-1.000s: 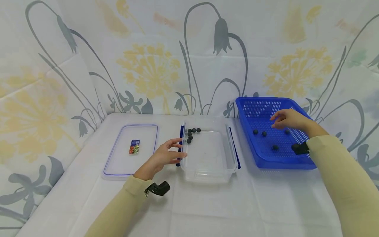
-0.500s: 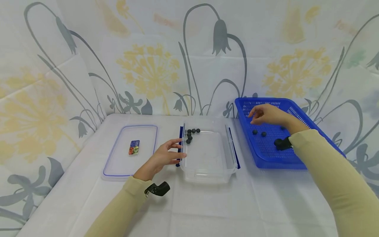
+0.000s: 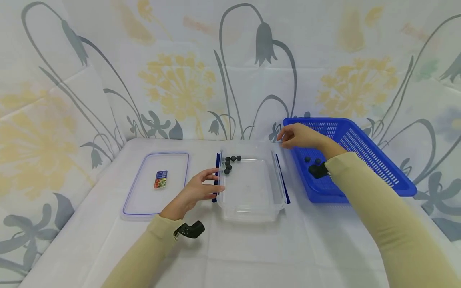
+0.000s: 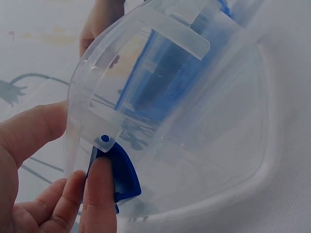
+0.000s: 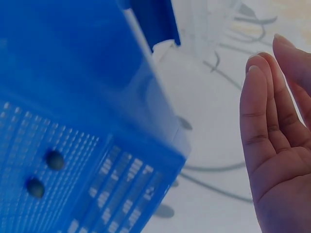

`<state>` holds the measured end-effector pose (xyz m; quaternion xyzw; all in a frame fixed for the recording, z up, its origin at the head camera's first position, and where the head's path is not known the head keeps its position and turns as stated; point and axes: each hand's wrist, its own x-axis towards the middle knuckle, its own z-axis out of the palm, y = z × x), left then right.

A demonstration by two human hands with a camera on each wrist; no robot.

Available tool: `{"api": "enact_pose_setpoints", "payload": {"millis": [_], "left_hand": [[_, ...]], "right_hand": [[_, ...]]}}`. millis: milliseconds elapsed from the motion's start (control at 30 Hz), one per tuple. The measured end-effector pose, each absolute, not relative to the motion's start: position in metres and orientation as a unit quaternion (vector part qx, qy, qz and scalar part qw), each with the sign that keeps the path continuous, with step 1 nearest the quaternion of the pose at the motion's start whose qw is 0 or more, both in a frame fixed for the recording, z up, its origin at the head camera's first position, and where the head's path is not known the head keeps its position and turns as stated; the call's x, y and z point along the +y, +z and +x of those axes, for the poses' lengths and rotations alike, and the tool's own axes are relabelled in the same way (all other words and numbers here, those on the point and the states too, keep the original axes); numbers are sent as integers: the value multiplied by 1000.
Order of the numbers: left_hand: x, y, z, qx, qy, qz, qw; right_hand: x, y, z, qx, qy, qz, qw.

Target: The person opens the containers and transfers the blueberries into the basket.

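A clear plastic food container with blue side latches stands mid-table. Several blueberries are lined up in its far left corner. My left hand holds its left wall; in the left wrist view fingers rest on the blue latch. My right hand is in the air over the blue basket's left rim, right of the container's far end. Its fingers are bent, and the right wrist view does not show whether anything is between the fingertips. Two blueberries show in the blue basket.
A clear lid with a blue seal lies left of the container, bearing a colourful label. White cloth covers the table, and a floral curtain rises behind. My right sleeve hides part of the basket.
My right hand has moved left, from above the inside of the basket to its left rim, towards the container. My left hand has stayed on the container's wall.
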<state>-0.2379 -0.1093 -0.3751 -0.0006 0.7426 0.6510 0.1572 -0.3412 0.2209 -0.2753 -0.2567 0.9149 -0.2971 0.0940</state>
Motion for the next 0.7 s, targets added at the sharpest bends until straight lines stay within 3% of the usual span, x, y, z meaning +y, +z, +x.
{"api": "enact_pose_setpoints", "payload": {"millis": [700], "left_hand": [[-107,-375,-238,741,652,-3,160]], "right_hand": [[141,-294,-350,888,-326,-292,142]]}}
